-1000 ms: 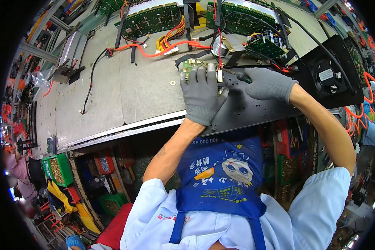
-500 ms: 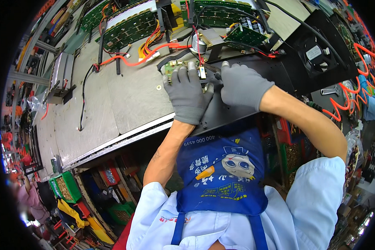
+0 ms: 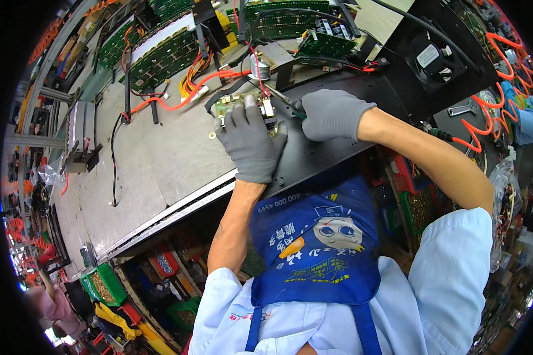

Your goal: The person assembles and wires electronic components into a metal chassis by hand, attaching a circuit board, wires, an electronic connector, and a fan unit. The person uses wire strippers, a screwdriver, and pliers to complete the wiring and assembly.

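My left hand, in a grey glove, rests over a small green circuit board. Its fingers bend across the board and the thumb lies by the right side, holding the board in place. In my gloved right hand is a screwdriver, the fist closed round its dark handle. The thin shaft slants up and left toward the board's far right corner; I cannot tell whether its tip touches a screw. A small white part stands on the board beside my left fingers. Below lies a black metal panel.
Behind are a grey wire coil, upright green boards and an orange cable. A black fan sits at the right, near a wrench and a coiled orange air hose. A silver metal part stands far left.
The bench and its parts sit further left in the picture, and both hands with them. The right fist has drawn back a little from the left hand, and more of the screwdriver shaft shows.
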Tool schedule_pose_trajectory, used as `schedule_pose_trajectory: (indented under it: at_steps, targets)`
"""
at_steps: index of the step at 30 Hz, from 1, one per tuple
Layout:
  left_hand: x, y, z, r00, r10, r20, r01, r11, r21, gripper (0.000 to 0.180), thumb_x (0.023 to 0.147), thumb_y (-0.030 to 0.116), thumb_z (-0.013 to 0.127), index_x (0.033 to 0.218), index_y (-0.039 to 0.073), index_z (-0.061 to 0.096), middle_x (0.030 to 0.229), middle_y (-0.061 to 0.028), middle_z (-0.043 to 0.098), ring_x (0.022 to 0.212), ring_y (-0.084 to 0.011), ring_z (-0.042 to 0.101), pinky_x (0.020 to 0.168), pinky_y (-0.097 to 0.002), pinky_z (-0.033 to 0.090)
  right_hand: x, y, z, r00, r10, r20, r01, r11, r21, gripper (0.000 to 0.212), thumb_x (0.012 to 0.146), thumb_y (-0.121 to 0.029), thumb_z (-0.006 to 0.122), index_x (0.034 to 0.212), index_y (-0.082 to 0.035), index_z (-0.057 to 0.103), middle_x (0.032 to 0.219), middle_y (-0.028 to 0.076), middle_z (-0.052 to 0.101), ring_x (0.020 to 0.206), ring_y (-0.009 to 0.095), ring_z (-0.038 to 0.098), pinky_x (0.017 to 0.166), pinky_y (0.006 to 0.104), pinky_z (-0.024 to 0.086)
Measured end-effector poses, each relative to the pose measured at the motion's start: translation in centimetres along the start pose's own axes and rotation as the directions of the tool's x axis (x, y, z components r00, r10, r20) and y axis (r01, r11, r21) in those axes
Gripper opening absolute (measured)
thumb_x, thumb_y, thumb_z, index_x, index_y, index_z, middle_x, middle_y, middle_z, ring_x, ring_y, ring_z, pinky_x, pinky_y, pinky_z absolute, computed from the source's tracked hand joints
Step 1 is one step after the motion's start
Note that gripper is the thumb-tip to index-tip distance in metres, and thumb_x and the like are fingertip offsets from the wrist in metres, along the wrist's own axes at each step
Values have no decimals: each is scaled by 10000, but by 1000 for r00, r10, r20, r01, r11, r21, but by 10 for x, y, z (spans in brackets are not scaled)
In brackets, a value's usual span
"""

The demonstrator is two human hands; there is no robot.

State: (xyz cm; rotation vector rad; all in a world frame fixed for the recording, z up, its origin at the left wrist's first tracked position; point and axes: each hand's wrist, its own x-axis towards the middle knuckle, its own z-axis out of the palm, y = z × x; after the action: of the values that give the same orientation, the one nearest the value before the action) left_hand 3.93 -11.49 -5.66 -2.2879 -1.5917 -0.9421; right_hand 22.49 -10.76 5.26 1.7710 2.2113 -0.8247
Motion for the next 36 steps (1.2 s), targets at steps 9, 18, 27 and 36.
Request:
schedule_pose_trajectory:
  at_steps: [9, 18, 27, 36]
  targets:
    - [1, 5, 0, 1000, 21, 12, -21, 998, 57, 858, 696, 479, 821, 1361, 26, 522, 1209, -164, 580, 1161, -360, 559, 976, -559, 399, 18, 48, 43, 999, 20, -36, 9, 750, 661, 258, 845, -222, 576, 933, -7, 686, 741, 136, 666, 626, 210, 617, 610, 383, 516]
    - [-2, 3, 7, 999, 30, -19, -27, 994, 103, 876, 685, 473, 827, 1368, 12, 529, 1182, -167, 580, 1143, -365, 554, 997, -522, 399, 9, 52, 48, 973, -164, 162, -114, 267, 957, 429, 936, -111, 535, 1339, 32, 499, 916, 105, 675, 678, 130, 654, 571, 249, 585]
    - [17, 5, -14, 985, -79, 154, 74, 997, 37, 851, 700, 405, 832, 1393, 35, 505, 1242, -189, 591, 1182, -389, 566, 1012, -509, 432, 14, 59, 56, 962, -258, 91, -109, -56, 992, 344, 916, -59, 490, 1258, -27, 506, 1111, 163, 668, 911, 266, 720, 707, 348, 624]
    - [21, -20, -13, 980, -51, 194, 65, 996, -67, 841, 724, 426, 821, 1396, 31, 505, 1218, -186, 594, 1171, -375, 570, 986, -512, 448, -5, 44, 77, 923, -353, -154, 3, -394, 919, 676, 856, 8, 459, 1516, -30, 320, 1416, 211, 552, 1226, 375, 646, 746, 356, 616]
